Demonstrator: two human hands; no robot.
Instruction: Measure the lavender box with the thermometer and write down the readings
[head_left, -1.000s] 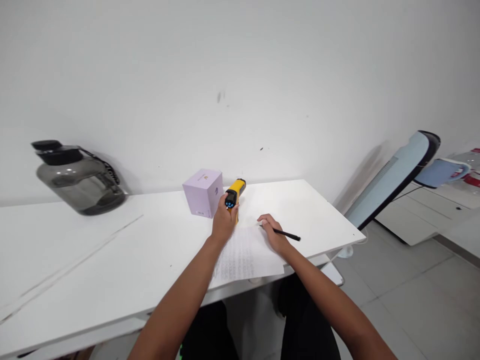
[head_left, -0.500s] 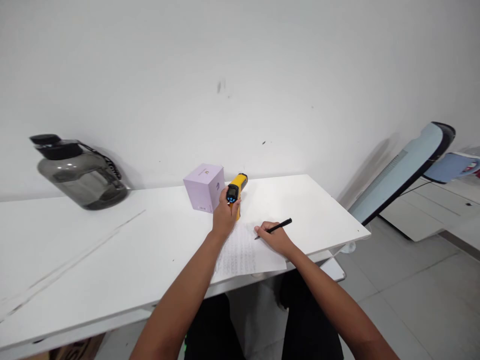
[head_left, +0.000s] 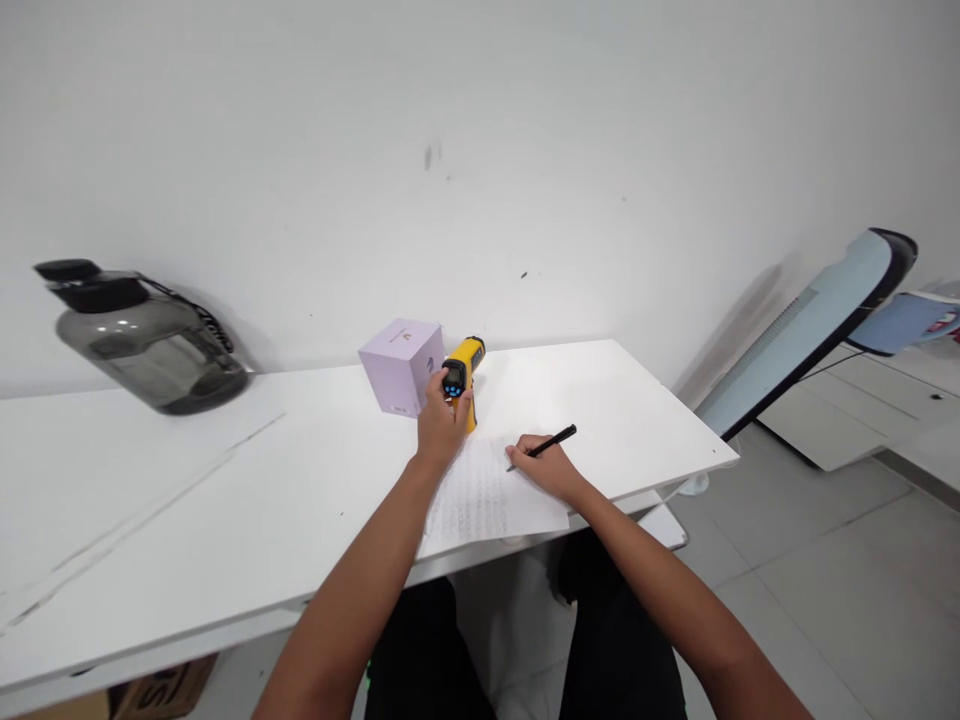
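Note:
My left hand (head_left: 442, 425) is closed round the handle of a yellow and black infrared thermometer (head_left: 468, 352), whose small screen and blue buttons face me. Just left of it stands a pale purple box (head_left: 400, 370) against the wall side of the table. In my right hand (head_left: 549, 468) is a black pen (head_left: 556, 438), its tip pointing down at a sheet of paper (head_left: 480, 490). Rows of small, blurred marks cover the left part of the sheet. The sheet lies at the table's front edge, beneath my wrists.
On the left of the white table (head_left: 187, 500) stands a large grey bottle (head_left: 154, 345) with a black cap and strap. Behind the table rises a white wall (head_left: 480, 150). A light panel with a dark rim (head_left: 802, 330) leans at the right. A cardboard box (head_left: 169, 690) is below the table.
The view has shifted slightly. The thermometer is turned a little in my left hand, showing more of its side. My right hand keeps the pen at nearly the same place on the paper.

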